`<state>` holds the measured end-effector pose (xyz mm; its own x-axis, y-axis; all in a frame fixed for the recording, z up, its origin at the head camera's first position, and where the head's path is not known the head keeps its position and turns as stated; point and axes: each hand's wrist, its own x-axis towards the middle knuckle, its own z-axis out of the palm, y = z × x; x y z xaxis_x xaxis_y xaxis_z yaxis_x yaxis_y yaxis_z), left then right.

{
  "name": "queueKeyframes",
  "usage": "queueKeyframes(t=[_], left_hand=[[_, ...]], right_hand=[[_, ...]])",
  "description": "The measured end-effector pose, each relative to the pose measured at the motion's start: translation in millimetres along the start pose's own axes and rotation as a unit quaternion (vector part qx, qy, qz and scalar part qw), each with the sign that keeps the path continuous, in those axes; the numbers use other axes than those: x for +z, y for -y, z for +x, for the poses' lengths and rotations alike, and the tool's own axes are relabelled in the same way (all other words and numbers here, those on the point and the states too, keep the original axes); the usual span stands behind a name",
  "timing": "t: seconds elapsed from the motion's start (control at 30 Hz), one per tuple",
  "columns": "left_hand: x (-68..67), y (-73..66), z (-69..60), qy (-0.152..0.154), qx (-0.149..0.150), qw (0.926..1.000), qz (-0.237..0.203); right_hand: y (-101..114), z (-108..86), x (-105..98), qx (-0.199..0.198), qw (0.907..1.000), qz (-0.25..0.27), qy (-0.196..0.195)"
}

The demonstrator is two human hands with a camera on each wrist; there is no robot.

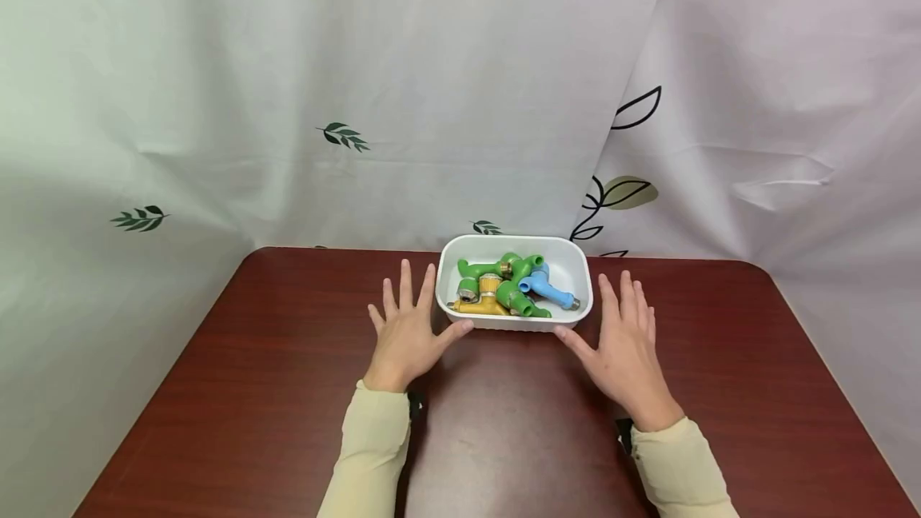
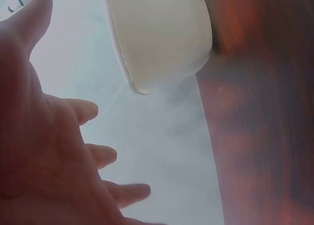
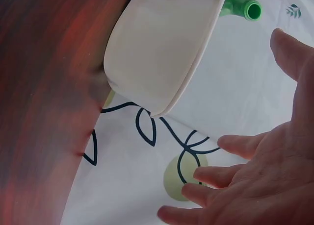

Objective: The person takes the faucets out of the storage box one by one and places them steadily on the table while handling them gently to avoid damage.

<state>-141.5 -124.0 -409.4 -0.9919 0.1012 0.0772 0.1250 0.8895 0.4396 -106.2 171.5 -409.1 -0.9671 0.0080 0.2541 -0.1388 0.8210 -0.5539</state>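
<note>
A white plastic tub (image 1: pixel 514 324) stands at the back of the table and holds several plastic taps. Among them are a yellow tap (image 1: pixel 484 306), a blue tap (image 1: pixel 550 292) and green taps (image 1: pixel 520 294), lying in a jumble. My left hand (image 1: pixel 406 342) is beside the tub's left end, fingers spread and straight. On the other side my right hand (image 1: pixel 627 350) has its fingers straight and thumb stretched toward the tub's front corner. Both wrist views show a gap between the fingers and the tub's wall (image 2: pixel 162 34). Neither hand holds anything.
The reddish-brown wooden table (image 1: pixel 288 390) has rounded back corners. A white cloth (image 1: pixel 460 102) with leaf prints hangs right behind the tub, and more cloth flanks the table on both sides.
</note>
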Motion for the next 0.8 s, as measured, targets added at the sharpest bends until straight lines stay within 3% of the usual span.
queueKeyframes(t=[0.17,0.53,0.8], left_hand=[[3.2,2.6,8.8,0.006,0.013,0.9998,-0.011],[10.3,5.7,17.7,-0.006,0.078,0.994,-0.076],[15.6,9.0,25.3,0.02,0.065,0.9921,-0.105]], right_hand=[[4,2.7,2,-0.019,0.9997,0.007,-0.008],[14,9.7,7,-0.051,0.9982,0.014,-0.028],[20,10.3,10,-0.056,0.9983,0.016,-0.009]])
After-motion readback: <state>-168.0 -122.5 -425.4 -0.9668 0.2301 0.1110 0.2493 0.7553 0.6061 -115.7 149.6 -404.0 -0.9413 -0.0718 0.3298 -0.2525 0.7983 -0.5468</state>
